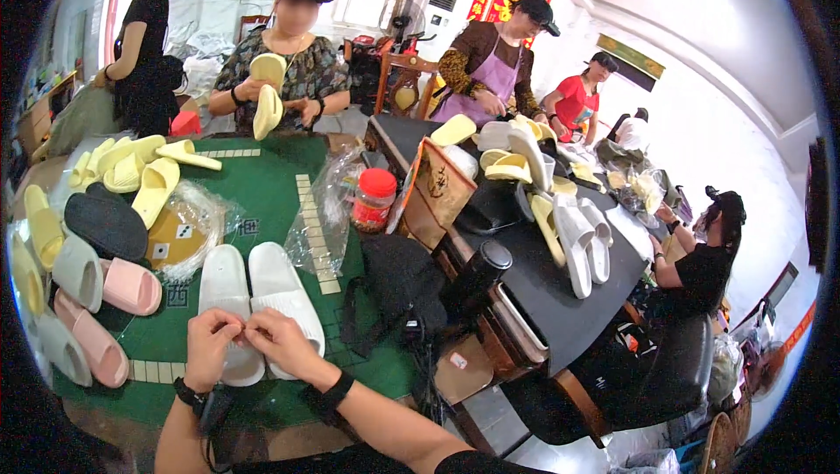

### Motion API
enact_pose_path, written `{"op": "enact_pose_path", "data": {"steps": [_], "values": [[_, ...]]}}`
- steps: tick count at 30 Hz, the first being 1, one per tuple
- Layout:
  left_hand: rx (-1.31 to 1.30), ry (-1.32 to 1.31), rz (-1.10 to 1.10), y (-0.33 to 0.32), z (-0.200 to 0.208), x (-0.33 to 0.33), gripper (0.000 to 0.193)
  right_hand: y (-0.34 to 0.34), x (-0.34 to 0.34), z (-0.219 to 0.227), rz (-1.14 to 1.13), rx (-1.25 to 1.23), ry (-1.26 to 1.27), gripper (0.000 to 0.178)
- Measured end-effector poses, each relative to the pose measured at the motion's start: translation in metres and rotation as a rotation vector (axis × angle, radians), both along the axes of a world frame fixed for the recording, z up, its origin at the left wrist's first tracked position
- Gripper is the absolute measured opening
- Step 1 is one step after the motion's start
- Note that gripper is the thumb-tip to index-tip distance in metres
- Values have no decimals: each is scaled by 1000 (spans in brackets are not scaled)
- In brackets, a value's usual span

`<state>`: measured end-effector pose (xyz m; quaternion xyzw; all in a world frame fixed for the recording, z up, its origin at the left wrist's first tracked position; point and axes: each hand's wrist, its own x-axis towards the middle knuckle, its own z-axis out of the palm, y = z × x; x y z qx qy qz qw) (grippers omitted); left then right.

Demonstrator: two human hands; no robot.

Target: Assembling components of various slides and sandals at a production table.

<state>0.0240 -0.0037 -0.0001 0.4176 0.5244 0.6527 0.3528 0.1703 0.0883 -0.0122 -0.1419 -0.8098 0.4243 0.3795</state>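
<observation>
Two white slide slippers (224, 277) lie side by side on the green table mat (262, 181), toes away from me. My left hand (211, 345) and my right hand (282, 343) meet over their near ends. Both sets of fingers are pinched together at the tips; whatever is between them is too small or hidden to make out. Left of the white pair lie pink slippers (131, 286), grey slippers (77, 271) and a black slipper (105, 219). Yellow slippers (157, 190) are heaped farther back.
A red-lidded jar (374, 198) and clear plastic bag (322, 225) stand right of the mat's middle. A black bag (394, 286) lies nearer. Across the table a person (284, 72) holds yellow slippers. On the dark table (604, 317) at right, more slippers are piled, with people around it.
</observation>
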Motion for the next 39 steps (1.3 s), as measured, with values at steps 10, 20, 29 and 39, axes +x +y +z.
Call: {"op": "enact_pose_path", "data": {"steps": [10, 20, 29, 39], "values": [[5, -85, 17, 0, -1, 0, 1, -6, 2, 3, 20, -110, -7, 12], [-53, 69, -25, -6, 7, 1, 2, -4, 1, 3, 55, -157, -20, 13], [-38, 40, -33, -1, 0, 1, 2, -2, -1, -3, 79, -62, -15, 13], [7, 94, 24, -2, 0, 4, 5, -6, -2, -2, -72, -65, 38, 10]]}}
